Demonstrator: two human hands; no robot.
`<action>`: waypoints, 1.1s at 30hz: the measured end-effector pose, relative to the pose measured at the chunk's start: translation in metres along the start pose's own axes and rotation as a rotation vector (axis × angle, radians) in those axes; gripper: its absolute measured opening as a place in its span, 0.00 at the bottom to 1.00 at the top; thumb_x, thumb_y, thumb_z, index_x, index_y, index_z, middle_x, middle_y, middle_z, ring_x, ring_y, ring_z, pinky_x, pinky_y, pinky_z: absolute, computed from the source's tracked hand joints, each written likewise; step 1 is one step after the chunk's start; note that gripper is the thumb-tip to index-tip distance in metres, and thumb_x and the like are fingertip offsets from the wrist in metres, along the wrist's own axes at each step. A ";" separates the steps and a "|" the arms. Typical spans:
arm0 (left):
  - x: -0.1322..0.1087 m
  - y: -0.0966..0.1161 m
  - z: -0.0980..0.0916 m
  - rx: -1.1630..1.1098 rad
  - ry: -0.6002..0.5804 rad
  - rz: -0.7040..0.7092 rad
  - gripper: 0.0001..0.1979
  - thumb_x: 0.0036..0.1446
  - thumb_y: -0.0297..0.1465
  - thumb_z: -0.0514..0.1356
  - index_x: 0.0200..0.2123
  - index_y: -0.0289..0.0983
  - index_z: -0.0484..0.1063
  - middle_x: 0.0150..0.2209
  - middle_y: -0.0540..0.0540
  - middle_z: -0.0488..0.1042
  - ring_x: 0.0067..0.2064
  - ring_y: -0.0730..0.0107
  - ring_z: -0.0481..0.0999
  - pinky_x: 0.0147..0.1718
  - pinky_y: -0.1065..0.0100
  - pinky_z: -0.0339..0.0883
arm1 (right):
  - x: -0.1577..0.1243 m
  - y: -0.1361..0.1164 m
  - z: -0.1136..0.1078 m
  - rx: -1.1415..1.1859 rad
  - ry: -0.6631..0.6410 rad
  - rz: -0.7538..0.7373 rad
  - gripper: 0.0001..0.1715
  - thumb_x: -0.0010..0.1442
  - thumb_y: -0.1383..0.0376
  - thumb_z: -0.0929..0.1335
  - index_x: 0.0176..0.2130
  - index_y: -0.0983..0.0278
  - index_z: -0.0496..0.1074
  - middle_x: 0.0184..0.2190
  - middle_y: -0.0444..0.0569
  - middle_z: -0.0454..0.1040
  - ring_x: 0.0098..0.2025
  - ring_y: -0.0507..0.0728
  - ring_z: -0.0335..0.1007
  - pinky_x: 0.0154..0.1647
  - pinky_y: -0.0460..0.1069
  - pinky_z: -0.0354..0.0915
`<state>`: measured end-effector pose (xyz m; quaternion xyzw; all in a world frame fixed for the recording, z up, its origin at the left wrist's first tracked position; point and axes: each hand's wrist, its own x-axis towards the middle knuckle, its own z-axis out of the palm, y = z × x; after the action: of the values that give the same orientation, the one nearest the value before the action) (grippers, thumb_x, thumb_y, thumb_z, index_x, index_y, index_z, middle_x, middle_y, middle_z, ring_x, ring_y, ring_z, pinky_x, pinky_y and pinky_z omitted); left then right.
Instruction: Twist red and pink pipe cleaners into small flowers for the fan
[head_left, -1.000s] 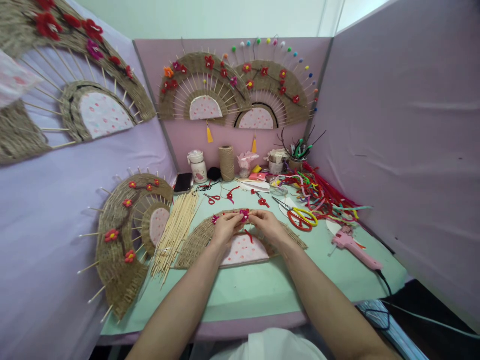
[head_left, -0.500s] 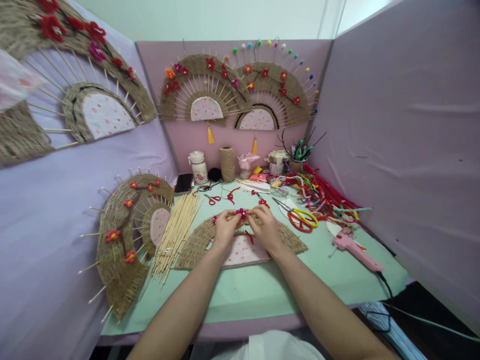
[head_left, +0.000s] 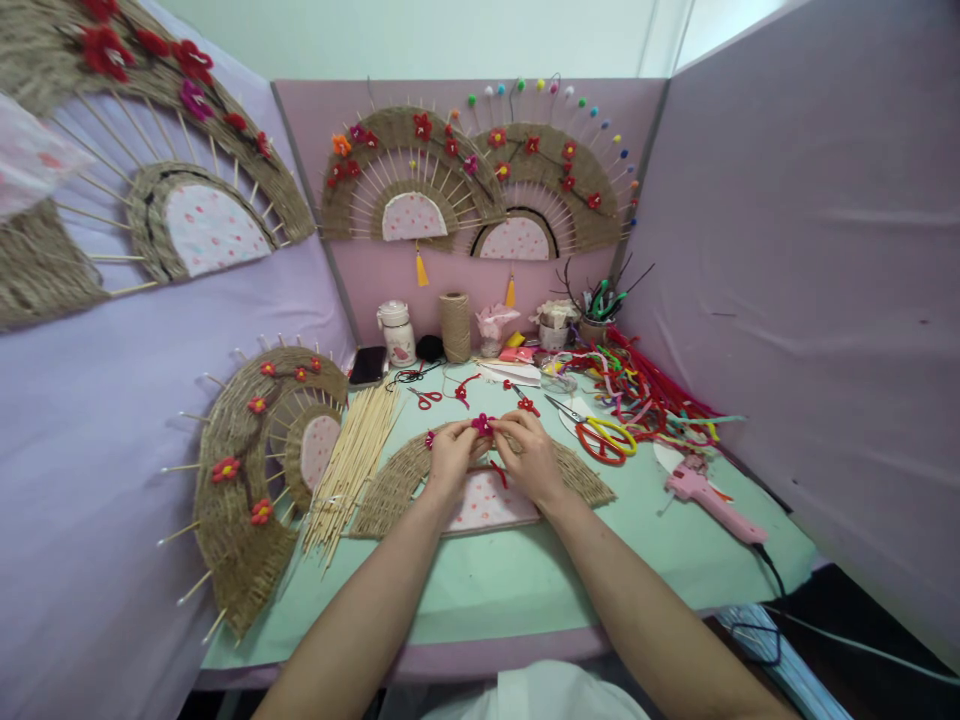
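Woven fan [head_left: 487, 503] — arched away, long axis roughly crosswise.

Over 1 second, the right hand [head_left: 529, 450] and magenta flower [head_left: 483, 426] have shifted slightly left.

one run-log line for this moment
left hand: pinching magenta flower | right hand: pinching same flower | woven fan: beneath both hands

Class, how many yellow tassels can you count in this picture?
2. One yellow tassel hangs below the left-hand fan on the back panel; another tassel hangs below the right-hand fan there. Others could be hidden.
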<state>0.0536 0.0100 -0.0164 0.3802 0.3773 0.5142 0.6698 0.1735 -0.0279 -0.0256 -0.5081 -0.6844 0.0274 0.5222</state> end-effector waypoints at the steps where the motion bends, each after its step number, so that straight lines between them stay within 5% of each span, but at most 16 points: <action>1: 0.000 0.000 0.000 -0.004 0.002 -0.003 0.05 0.45 0.24 0.61 0.30 0.32 0.73 0.28 0.45 0.77 0.30 0.74 0.77 0.37 0.69 0.72 | 0.000 0.000 -0.001 0.008 0.021 0.012 0.12 0.60 0.67 0.62 0.41 0.61 0.73 0.37 0.52 0.69 0.42 0.58 0.65 0.45 0.53 0.63; 13: 0.002 -0.004 -0.001 -0.029 -0.033 0.049 0.06 0.44 0.25 0.63 0.29 0.32 0.73 0.27 0.47 0.76 0.31 0.75 0.76 0.38 0.70 0.72 | 0.000 -0.001 0.002 0.017 -0.049 0.010 0.12 0.59 0.67 0.63 0.41 0.61 0.74 0.38 0.52 0.68 0.42 0.58 0.65 0.45 0.54 0.63; 20: 0.004 -0.007 -0.002 0.029 -0.015 0.069 0.09 0.44 0.28 0.64 0.31 0.32 0.73 0.30 0.46 0.77 0.32 0.73 0.77 0.39 0.68 0.72 | 0.004 0.000 -0.002 0.061 0.101 0.032 0.09 0.59 0.67 0.63 0.38 0.62 0.72 0.36 0.50 0.68 0.41 0.57 0.65 0.44 0.53 0.63; 29: 0.005 -0.014 -0.002 0.092 -0.074 0.129 0.10 0.44 0.30 0.64 0.32 0.32 0.75 0.30 0.45 0.78 0.33 0.71 0.77 0.40 0.66 0.71 | 0.001 0.004 0.001 0.001 0.026 0.010 0.09 0.59 0.68 0.63 0.37 0.62 0.73 0.35 0.50 0.69 0.40 0.58 0.65 0.43 0.53 0.62; 33: 0.004 -0.008 -0.001 -0.002 -0.045 0.055 0.06 0.45 0.28 0.63 0.30 0.32 0.74 0.30 0.45 0.78 0.34 0.70 0.78 0.41 0.66 0.71 | 0.004 0.006 -0.004 0.023 0.114 0.061 0.11 0.59 0.67 0.63 0.41 0.63 0.72 0.37 0.51 0.69 0.40 0.57 0.65 0.43 0.53 0.63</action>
<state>0.0565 0.0124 -0.0244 0.4011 0.3512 0.5241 0.6642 0.1804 -0.0237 -0.0246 -0.5235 -0.6374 0.0224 0.5650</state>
